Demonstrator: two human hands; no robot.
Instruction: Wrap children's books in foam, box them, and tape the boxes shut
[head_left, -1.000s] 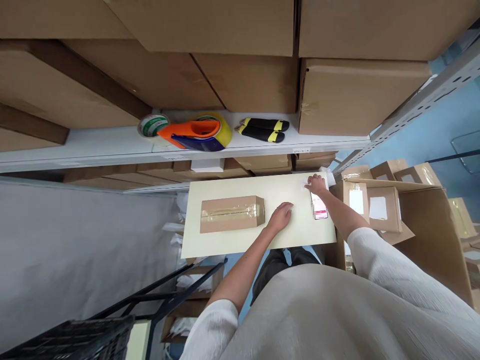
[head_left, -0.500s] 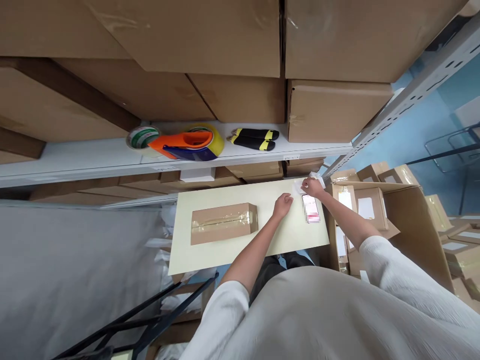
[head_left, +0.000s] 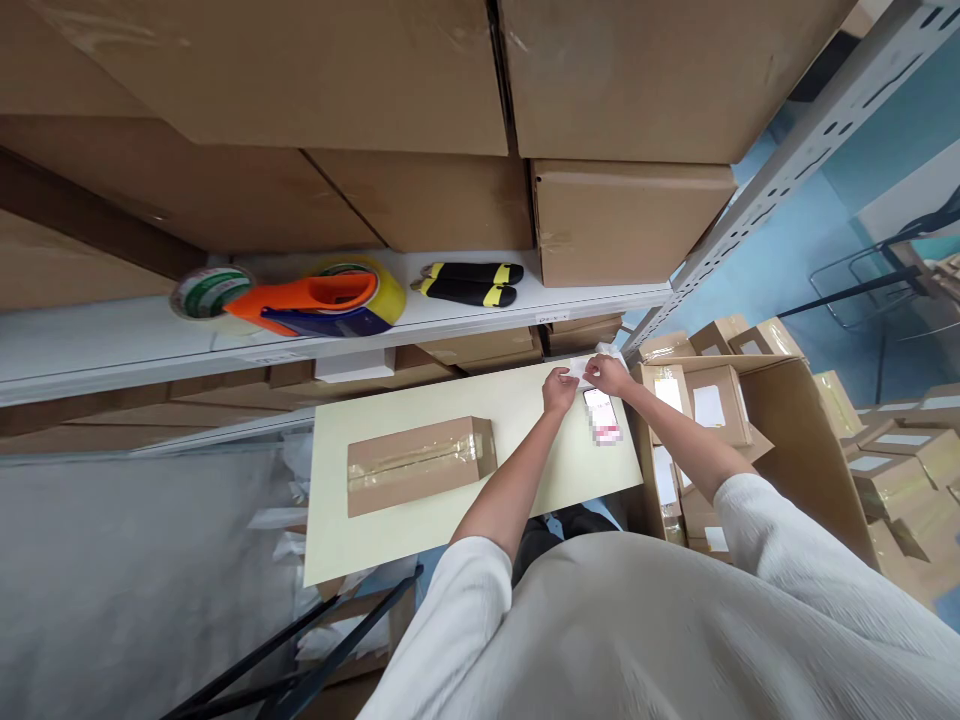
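Observation:
At the far right of a pale board, my right hand (head_left: 607, 375) pinches a thin white piece of paper (head_left: 578, 369), possibly a label sheet. My left hand (head_left: 558, 389) is closed at the paper's left edge, its fingertips close to those of the right. More white material (head_left: 609, 350) shows behind my right hand. Just below the hands lies a phone (head_left: 602, 416) with a lit, partly blurred screen. A long cardboard box (head_left: 420, 465), sealed with clear tape, rests on the board to the left of my left forearm.
The pale board (head_left: 330, 540) sits below a shelf (head_left: 450, 320) with a tape dispenser (head_left: 315, 302), a tape roll (head_left: 212, 292) and black-yellow pliers (head_left: 469, 284). Large cartons (head_left: 637, 225) fill the shelf. At right stands an open carton (head_left: 814, 450) of labelled small boxes.
My left hand has moved up and right to meet the right hand at the white paper. The view has shifted, so the shelf and its tools appear farther left.

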